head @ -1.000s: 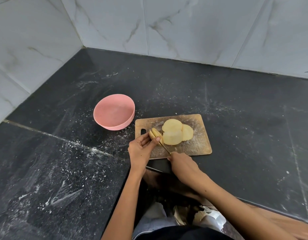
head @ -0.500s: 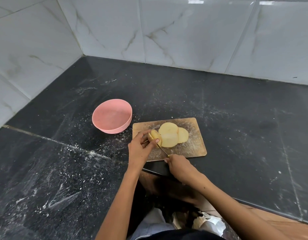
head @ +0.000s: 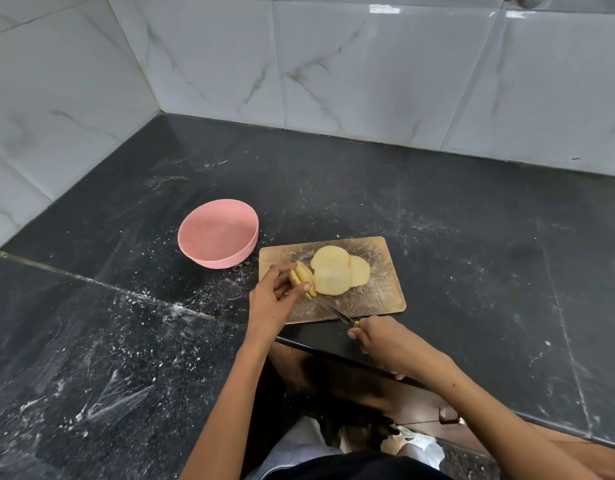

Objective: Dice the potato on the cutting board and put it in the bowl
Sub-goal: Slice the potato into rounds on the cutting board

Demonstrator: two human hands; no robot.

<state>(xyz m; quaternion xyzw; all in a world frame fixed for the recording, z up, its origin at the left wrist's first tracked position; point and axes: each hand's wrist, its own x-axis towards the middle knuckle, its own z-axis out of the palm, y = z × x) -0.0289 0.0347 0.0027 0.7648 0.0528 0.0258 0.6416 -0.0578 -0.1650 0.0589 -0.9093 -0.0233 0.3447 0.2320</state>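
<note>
A wooden cutting board (head: 378, 292) lies on the black counter near its front edge. Three pale potato slices (head: 333, 271) lie flat and overlapping in the board's middle. At their left, the remaining potato piece (head: 302, 276) stands on edge, pinched between thumb and fingers of my left hand (head: 273, 303). My right hand (head: 382, 341) grips the handle of a knife (head: 332, 309), whose blade runs up and left to the held piece. A pink bowl (head: 219, 233) with nothing in it stands left of the board.
The black stone counter (head: 472, 254) fills a corner between white marble-tiled walls (head: 368, 71) and is dusted with white specks. Its front edge steps back just below the board, where my lap and a white bag (head: 417, 445) show.
The camera has tilted up a little, so everything sits lower in view. My right hand and the knife have drawn back slightly toward me; my left hand still holds the potato piece.
</note>
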